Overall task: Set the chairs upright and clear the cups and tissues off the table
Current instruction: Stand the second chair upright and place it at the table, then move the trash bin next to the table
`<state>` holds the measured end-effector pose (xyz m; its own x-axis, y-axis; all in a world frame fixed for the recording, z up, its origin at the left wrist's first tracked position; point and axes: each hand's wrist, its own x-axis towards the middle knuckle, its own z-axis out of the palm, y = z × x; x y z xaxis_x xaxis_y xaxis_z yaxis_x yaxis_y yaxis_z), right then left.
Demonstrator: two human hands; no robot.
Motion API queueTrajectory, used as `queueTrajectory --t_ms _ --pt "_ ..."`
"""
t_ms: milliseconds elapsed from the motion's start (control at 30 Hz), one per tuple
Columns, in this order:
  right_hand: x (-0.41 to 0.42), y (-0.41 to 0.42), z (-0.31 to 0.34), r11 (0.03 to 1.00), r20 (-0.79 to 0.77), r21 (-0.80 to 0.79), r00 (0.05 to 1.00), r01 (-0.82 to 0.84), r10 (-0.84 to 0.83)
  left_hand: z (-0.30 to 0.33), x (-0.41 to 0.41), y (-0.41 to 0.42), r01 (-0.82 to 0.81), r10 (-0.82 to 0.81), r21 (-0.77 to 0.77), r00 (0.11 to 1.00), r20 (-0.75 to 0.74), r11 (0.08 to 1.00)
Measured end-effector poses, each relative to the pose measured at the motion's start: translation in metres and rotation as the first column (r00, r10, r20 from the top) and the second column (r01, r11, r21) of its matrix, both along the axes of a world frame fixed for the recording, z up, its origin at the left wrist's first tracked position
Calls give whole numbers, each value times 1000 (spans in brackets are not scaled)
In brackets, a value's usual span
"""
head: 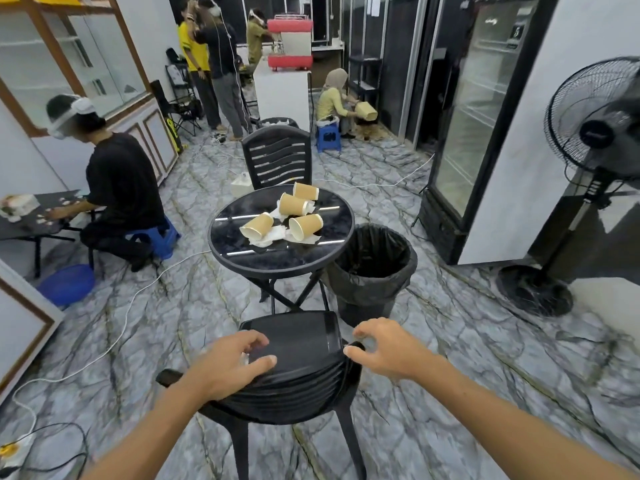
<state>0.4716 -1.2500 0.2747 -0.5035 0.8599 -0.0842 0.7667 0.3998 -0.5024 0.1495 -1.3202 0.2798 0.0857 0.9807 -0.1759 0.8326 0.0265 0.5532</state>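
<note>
Standing upright: near chair, far chair. Left hand resting on backrest, right hand hovering, fingers spread. Desk: four tipped cups, tissues.

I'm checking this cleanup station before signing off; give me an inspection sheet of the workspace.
Surface: round black table, glossy, littered at its middle.
Job's things: four paper cups lying tipped on crumpled tissues; far chair upright; near chair upright, back toward camera.
Clutter: lined bin beside the table.
Grippers: left hand open on the near chair's back; right hand open, fingers curled at its corner.
Cables: white cable across the floor.
Surroundings: standing fan, glass fridge, other people working.
</note>
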Motion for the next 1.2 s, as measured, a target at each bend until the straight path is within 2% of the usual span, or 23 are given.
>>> queueTrajectory --t_ms 467,600,933,1200 --pt "192 123 22 998 233 58 972 26 -39 21 218 150 103 -106 -31 989 -108 994" --pt "233 154 35 999 255 47 966 25 -37 28 270 189 136 -142 -55 983 -118 989" --pt "277 260 55 999 239 47 971 -1 -10 49 331 298 137 -137 -3 985 -104 991" --pt "269 386 61 998 261 30 964 -50 41 48 328 412 104 -105 -8 989 -106 995"
